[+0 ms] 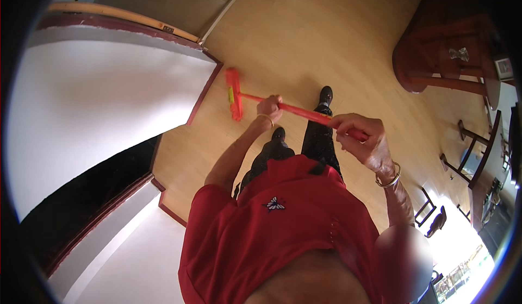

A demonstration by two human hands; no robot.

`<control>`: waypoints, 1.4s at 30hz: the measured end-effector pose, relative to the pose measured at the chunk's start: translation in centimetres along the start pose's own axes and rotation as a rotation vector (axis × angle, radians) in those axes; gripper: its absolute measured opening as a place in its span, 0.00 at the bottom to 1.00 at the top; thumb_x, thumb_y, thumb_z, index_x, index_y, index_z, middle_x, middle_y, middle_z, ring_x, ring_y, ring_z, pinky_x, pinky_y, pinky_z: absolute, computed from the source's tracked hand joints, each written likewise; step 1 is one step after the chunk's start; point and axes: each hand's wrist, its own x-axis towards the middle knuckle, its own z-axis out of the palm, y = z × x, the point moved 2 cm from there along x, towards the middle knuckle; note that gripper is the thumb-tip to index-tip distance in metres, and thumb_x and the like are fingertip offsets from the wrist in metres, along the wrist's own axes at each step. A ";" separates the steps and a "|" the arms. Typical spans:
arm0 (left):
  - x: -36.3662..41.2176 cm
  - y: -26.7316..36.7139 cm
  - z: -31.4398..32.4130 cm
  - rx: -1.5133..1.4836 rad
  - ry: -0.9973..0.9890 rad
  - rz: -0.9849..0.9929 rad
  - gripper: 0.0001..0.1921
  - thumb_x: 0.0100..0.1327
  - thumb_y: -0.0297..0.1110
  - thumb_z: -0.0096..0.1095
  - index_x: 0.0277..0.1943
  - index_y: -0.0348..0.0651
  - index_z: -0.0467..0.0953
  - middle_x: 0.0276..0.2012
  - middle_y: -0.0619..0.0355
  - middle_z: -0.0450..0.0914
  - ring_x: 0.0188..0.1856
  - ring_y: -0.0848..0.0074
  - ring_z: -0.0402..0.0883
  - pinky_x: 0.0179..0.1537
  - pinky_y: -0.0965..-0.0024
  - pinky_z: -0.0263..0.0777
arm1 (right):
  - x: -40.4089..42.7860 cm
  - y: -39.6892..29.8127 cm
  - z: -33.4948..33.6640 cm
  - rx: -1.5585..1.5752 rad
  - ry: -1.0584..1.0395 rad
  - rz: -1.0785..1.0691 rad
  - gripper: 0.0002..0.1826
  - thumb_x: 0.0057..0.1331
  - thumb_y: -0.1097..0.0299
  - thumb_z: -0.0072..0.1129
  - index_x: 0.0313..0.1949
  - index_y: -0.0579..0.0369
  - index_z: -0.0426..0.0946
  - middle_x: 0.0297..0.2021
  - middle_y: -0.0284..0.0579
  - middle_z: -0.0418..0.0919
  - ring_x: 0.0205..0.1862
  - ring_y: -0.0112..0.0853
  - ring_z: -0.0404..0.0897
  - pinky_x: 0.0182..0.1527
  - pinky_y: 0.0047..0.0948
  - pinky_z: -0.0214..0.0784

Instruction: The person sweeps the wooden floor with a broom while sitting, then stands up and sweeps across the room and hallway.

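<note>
A red broom with a long handle (304,113) slants across in front of my body. My left hand (270,109) is closed around the handle at its lower part, near the broom head. Around the handle's upper end my right hand (361,137) is wrapped, its fingers curled over the grip. The red broom head (234,95), with a yellow label on it, lies to the left of my feet, close to a wall corner; it looks slightly blurred, and whether it touches the floor I cannot tell.
Light wood flooring (306,39) spreads around my black shoes. At the left stand white walls (118,88) with dark red skirting and a dark doorway (98,181). A brown wooden cabinet (438,55) is at the upper right, with wooden chairs (475,153) below it.
</note>
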 end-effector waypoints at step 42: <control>43.6 4.6 -10.9 0.138 0.079 -0.233 0.05 0.53 0.34 0.49 0.32 0.48 0.70 0.33 0.55 0.74 0.36 0.59 0.76 0.34 0.60 0.69 | 38.5 -3.0 -20.5 0.314 0.289 0.081 0.03 0.51 0.80 0.58 0.23 0.62 0.73 0.26 0.38 0.77 0.22 0.17 0.69 0.22 0.17 0.62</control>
